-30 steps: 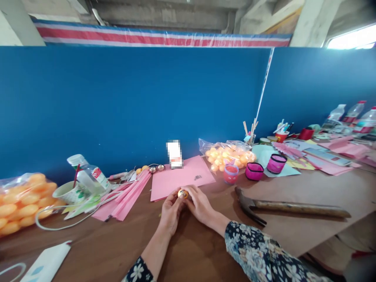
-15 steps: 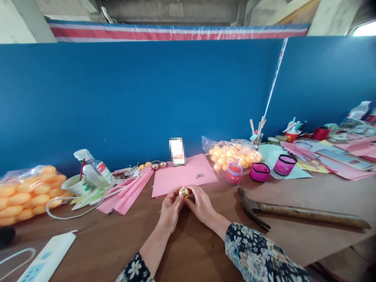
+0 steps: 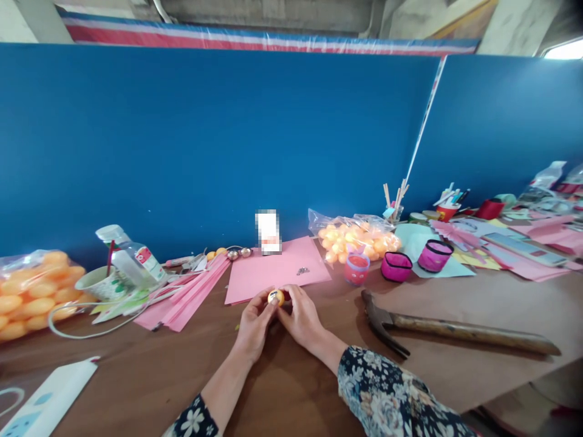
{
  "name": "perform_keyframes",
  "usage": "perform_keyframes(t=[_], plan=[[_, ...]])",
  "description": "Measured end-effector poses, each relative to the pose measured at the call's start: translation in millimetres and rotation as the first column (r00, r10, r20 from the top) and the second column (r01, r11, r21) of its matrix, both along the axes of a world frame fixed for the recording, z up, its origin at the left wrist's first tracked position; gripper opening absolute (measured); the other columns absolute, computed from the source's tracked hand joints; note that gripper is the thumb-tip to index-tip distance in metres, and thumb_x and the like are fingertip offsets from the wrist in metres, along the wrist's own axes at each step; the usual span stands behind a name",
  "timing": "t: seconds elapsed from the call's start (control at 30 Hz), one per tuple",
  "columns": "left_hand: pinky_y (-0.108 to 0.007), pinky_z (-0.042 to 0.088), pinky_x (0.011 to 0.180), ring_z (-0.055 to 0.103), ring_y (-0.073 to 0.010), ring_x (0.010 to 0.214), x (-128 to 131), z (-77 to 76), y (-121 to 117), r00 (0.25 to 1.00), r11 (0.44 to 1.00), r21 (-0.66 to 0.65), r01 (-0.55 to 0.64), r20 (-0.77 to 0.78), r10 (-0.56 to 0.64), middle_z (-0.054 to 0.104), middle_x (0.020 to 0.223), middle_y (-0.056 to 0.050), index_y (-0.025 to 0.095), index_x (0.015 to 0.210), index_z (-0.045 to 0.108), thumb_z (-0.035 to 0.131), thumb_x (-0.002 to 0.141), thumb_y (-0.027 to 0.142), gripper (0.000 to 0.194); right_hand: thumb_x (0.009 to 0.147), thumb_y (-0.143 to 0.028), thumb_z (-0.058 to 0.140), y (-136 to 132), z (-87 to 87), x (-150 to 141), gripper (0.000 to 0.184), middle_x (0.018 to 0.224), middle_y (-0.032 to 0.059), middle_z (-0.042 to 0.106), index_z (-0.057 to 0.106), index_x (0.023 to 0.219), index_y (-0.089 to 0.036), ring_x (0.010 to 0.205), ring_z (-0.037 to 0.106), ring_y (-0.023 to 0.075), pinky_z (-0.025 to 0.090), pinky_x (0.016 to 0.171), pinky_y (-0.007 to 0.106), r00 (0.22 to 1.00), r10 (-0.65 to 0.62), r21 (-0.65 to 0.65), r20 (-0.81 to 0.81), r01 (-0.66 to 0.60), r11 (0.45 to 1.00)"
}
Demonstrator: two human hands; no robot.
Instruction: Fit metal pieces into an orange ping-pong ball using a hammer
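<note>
Pinching a small yellow ball (image 3: 276, 297), both the left hand's (image 3: 253, 326) and right hand's (image 3: 301, 317) grip, its underside hidden.

Left hand (image 3: 253, 326) and right hand (image 3: 301, 315) close together, fingers curled inward, thumbs nearly meeting, wrists apart, forearms slanting in from below.

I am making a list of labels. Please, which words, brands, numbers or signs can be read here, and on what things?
No text can be read with certainty.
Small yellow-orange ball at the hands' fingertips: dark marks, too small to read.
Tilted clear plastic bottle, red-and-white label: print too blurred.
White strip between blue panels: marks too small.
White upright rectangle: hidden by coarse pixel blocks.
</note>
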State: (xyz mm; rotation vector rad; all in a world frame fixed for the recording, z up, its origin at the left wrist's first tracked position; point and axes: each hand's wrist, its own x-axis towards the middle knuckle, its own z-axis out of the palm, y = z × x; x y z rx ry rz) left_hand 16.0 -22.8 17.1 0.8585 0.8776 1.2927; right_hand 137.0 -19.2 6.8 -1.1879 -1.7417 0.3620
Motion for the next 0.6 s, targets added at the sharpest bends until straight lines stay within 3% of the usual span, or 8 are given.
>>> perform_keyframes(t=[0.23,0.6], plan=[[-0.025,0.048,0.071,0.062,-0.0153,0.08,1,2.3,0,1.0,1.0,-0.005,-0.022,0.003,0.022,0.065,0.097,-0.006,0.018,0.108,0.054,0.068,0.064,0.027,0.047,0.072,-0.021,0.056,1,-1.3,-3,0.027,0.093,0.0049,0.055,0.048,0.098,-0.021,0.086,0.051,0.0183,0.043,0.074,0.031,1.0,-0.014,-0.011,0.01,0.014,1.0],[-0.033,0.047,0.078,0.06,-0.021,0.088,1,-2.2,2,0.999,0.999,0.041,-0.014,-0.045,0.016,0.065,0.097,-0.009,0.014,0.105,0.056,0.066,0.065,0.033,0.046,0.078,-0.028,0.051,-4,8.9,-3,0.024,0.092,0.0047,0.055,0.05,0.101,-0.021,0.086,0.05,0.0175,0.042,0.074,0.029,0.997,-0.012,0.012,0.076,0.011,1.0]])
